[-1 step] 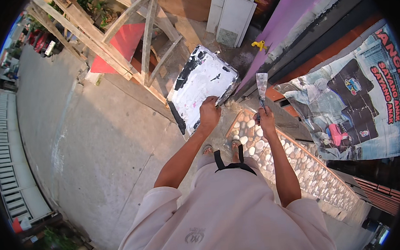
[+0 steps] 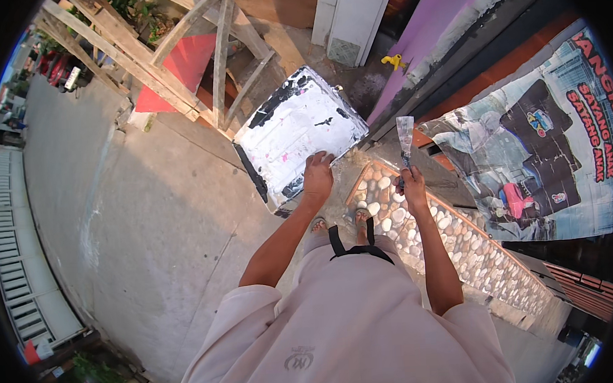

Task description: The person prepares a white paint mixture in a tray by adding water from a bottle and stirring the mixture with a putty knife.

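Note:
My left hand (image 2: 317, 177) grips the near edge of a flat black board (image 2: 296, 133) that is smeared almost all over with white paste and tilted in front of me. My right hand (image 2: 411, 183) is closed around the handle of a putty knife (image 2: 405, 136), whose pale blade points up and away, apart from the board. Both arms reach forward over my light shirt. My feet in sandals (image 2: 360, 216) stand on the ground just below the board.
A low pebble-faced wall (image 2: 462, 242) runs along my right, with a printed banner (image 2: 547, 151) beyond it. A wooden frame (image 2: 174, 53) and a red sheet (image 2: 178, 66) lie ahead, with white panels (image 2: 349, 12) against a purple wall (image 2: 436, 25). Concrete ground (image 2: 135, 221) spreads to the left.

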A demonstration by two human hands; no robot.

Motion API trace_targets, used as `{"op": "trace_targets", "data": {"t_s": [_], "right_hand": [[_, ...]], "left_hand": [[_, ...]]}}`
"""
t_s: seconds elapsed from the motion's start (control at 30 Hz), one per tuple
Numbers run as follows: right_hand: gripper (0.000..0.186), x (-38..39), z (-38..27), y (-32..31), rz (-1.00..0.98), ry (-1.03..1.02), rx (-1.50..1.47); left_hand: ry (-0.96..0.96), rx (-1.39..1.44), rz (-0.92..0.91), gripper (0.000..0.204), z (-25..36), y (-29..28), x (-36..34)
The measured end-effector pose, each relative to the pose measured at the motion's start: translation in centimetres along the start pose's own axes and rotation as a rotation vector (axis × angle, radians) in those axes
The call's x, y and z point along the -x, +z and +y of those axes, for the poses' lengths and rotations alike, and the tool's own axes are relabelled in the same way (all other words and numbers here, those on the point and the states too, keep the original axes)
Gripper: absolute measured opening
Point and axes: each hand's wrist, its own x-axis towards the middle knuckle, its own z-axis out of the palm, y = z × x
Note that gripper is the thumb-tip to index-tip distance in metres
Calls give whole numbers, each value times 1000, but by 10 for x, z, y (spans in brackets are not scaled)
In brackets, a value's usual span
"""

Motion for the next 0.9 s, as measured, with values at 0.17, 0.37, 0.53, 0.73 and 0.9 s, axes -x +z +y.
{"op": "trace_targets", "data": {"t_s": [0.17,0.37,0.53,0.73,0.9], "right_hand": [[18,27,55,-57,47,152,-5],[25,46,106,-109,44,240,66],[24,71,173,-163,79,335,-64],[21,124,233,-256,432,523,-382],[22,203,281,-362,763,562,-619]], "left_hand": [[38,-278,-137,38,-33,19,34],[-1,-288,-262,41,-34,67,49],[10,-302,-430,34,-36,75,58],[-119,-485,-608,32,-76,87,89],[-85,-661,-613,35,-69,114,112]]}}
